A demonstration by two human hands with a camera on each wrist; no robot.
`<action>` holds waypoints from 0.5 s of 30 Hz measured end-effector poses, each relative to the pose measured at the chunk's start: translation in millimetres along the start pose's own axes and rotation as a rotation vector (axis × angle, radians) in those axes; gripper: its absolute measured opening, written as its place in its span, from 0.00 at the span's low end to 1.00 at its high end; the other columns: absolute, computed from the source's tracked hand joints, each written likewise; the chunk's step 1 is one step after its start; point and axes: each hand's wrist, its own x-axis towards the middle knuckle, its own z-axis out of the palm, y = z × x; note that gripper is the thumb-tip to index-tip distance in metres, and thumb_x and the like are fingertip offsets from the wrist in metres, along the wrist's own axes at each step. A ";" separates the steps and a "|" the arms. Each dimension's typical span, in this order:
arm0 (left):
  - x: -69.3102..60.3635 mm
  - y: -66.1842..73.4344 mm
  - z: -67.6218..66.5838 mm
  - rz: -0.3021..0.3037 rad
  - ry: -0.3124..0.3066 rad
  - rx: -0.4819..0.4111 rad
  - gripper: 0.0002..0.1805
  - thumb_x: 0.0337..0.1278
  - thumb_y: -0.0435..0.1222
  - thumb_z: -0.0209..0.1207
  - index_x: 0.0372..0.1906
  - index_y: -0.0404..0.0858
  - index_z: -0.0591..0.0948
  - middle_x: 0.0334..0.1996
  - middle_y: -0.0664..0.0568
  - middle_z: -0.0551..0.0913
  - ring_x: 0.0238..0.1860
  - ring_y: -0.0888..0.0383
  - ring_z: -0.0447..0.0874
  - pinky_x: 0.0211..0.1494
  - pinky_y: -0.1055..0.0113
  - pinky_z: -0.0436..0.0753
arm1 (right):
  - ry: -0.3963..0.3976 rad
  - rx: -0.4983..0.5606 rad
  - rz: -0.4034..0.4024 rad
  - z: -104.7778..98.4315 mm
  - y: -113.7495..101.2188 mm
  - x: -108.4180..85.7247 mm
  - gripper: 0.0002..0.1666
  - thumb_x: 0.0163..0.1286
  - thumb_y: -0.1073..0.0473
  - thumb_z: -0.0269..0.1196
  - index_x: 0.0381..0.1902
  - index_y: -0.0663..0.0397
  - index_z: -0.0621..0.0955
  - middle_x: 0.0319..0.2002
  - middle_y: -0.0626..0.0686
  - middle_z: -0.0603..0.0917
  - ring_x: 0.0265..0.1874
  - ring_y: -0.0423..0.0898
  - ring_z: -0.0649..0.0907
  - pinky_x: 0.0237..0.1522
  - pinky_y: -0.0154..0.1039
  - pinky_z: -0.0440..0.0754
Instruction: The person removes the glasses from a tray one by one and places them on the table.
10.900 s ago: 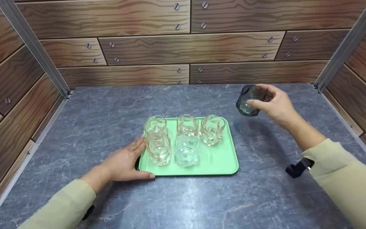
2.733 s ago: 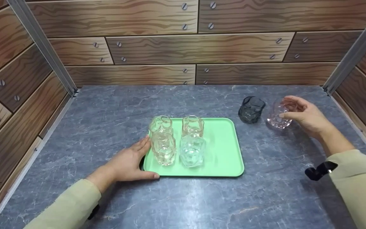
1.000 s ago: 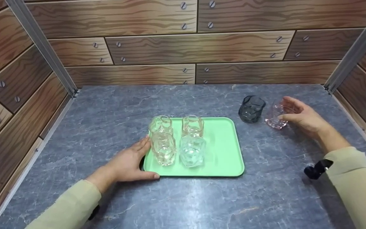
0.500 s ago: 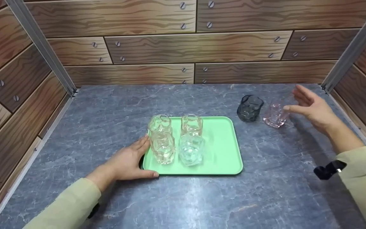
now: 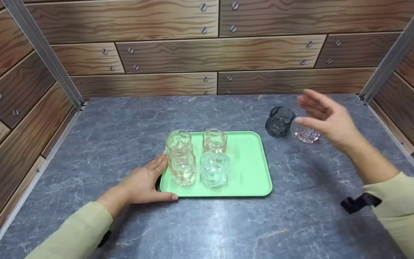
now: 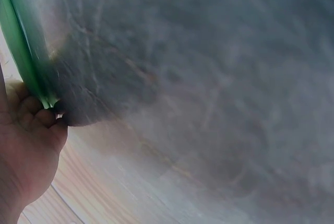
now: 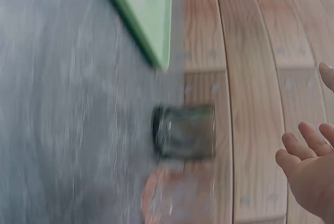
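Observation:
My left hand (image 5: 144,183) grips the near left corner of a green tray (image 5: 248,172), thumb along the front edge and fingers at the left side. In the left wrist view, curled fingers (image 6: 39,112) meet the tray's rim. On the tray stand two clear glasses (image 5: 182,167) at the left, a pinkish clear glass (image 5: 214,140) behind and a bluish glass (image 5: 214,171) in front. My right hand (image 5: 331,120), its fingers apart and holding nothing, hovers above a pink glass (image 5: 307,135) and partly hides it. A dark grey glass (image 5: 280,122) stands just left of that one.
The grey marbled table (image 5: 228,230) is bounded by wood-patterned walls (image 5: 164,55) at the back and both sides. Metal posts (image 5: 45,54) rise at the back corners. The right wrist view is blurred.
The dark glass was set on the table. The pink glass moved from the tray's back right to beside it. My right hand released it, rose and shifted left; my left hand stayed.

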 end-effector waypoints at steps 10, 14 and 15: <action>0.3 0.0 1.4 0.019 0.023 -0.002 0.71 0.51 0.79 0.60 0.83 0.29 0.55 0.84 0.35 0.49 0.83 0.38 0.50 0.81 0.44 0.60 | -0.155 -0.102 0.011 74.4 -1.9 -24.1 0.51 0.62 0.65 0.78 0.80 0.57 0.68 0.70 0.59 0.79 0.71 0.55 0.77 0.70 0.35 0.74; 0.2 -0.8 2.8 0.020 0.026 -0.001 0.71 0.51 0.79 0.61 0.84 0.30 0.55 0.84 0.35 0.49 0.83 0.37 0.50 0.81 0.43 0.60 | -0.144 -0.093 0.003 107.0 1.9 -37.2 0.48 0.60 0.63 0.80 0.76 0.58 0.73 0.66 0.56 0.82 0.67 0.53 0.80 0.72 0.38 0.74; 0.2 -1.0 3.1 0.021 0.026 -0.001 0.71 0.51 0.79 0.61 0.84 0.30 0.55 0.84 0.34 0.49 0.83 0.37 0.50 0.81 0.43 0.60 | -0.139 -0.083 0.001 114.9 2.9 -40.3 0.47 0.60 0.64 0.80 0.75 0.58 0.73 0.66 0.56 0.82 0.67 0.53 0.80 0.73 0.41 0.74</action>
